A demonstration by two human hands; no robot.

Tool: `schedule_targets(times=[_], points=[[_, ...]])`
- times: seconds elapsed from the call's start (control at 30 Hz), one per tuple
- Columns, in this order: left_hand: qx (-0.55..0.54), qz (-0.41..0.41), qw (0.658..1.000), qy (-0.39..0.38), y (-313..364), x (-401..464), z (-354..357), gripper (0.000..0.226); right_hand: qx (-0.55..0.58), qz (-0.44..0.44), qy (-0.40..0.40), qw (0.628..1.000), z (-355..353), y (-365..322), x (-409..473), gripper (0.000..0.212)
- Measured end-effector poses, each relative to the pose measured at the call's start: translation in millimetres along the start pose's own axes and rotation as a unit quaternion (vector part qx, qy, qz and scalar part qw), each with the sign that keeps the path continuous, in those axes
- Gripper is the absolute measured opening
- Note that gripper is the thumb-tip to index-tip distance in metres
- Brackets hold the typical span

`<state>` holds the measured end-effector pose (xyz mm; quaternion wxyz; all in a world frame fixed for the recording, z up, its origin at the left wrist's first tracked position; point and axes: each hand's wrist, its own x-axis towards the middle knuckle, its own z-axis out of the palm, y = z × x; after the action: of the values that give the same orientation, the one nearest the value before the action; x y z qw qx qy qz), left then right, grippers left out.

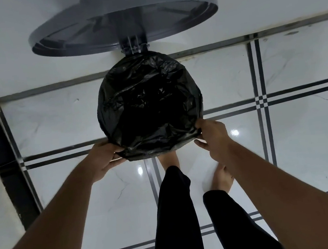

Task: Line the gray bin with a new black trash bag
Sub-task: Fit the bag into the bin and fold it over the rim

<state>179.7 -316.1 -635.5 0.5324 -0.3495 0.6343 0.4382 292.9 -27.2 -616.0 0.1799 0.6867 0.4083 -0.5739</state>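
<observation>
A crinkled black plastic trash bag (149,105) is seen stretched over the mouth of the round gray bin, whose hinged gray lid (123,24) is raised at the far side. The bag's near edge is pinched by the left hand (103,160) and the right hand (211,137), fingers closed on the film. If pulled too tautly, the thin plastic may be torn or slipped off the far rim.

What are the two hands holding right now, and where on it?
Both hold the black trash bag by its near edge at the bin mouth: left hand at the near-left, right hand at the near-right.
</observation>
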Motion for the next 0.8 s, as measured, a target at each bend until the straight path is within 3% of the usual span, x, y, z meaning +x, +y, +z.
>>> schedule_targets(times=[0.1,0.17,0.27,0.4,0.47,0.53,0.6,0.63,0.67,0.7,0.73,0.8], points=[[0.107,-0.008,0.989,0.099,-7,7,3,0.019,-0.062,-0.022,0.007,0.998,1,12,6,0.002],[0.169,-0.009,0.971,0.166,-7,12,2,0.023,-0.105,-0.041,0.024,0.993,2,13,14,0.01],[0.12,-0.029,0.968,0.219,-6,24,-6,0.033,-0.137,-0.051,0.041,0.988,3,2,26,0.016],[-0.152,-0.072,0.979,0.112,11,26,-14,0.005,-0.069,-0.019,0.03,0.997,6,-19,38,0.014],[-0.227,-0.049,0.97,0.071,18,18,-18,0.029,-0.033,-0.007,-0.01,0.999,2,-26,33,0.015],[-0.228,-0.039,0.971,0.066,21,6,-19,0.022,-0.053,-0.005,-0.071,0.996,-4,-30,26,0.018],[-0.092,-0.024,0.987,0.126,21,-10,-11,0.016,-0.128,-0.019,-0.068,0.989,-10,-30,20,0.025],[0.0,0.014,0.977,0.212,18,-18,-1,0.013,-0.155,-0.044,-0.037,0.986,-11,-30,18,0.027],[0.079,0.091,0.937,0.328,16,-30,11,0.013,-0.17,-0.087,0.006,0.982,-10,-28,16,0.03],[0.124,0.201,0.887,0.397,17,-44,26,0.015,-0.177,-0.145,0.051,0.972,-9,-27,14,0.034],[0.154,0.311,0.852,0.392,18,-58,42,0.015,-0.181,-0.21,0.089,0.957,-7,-27,10,0.035],[0.249,0.453,0.816,0.259,13,-60,66,0.01,-0.181,-0.327,0.11,0.921,2,-30,0,0.035]])
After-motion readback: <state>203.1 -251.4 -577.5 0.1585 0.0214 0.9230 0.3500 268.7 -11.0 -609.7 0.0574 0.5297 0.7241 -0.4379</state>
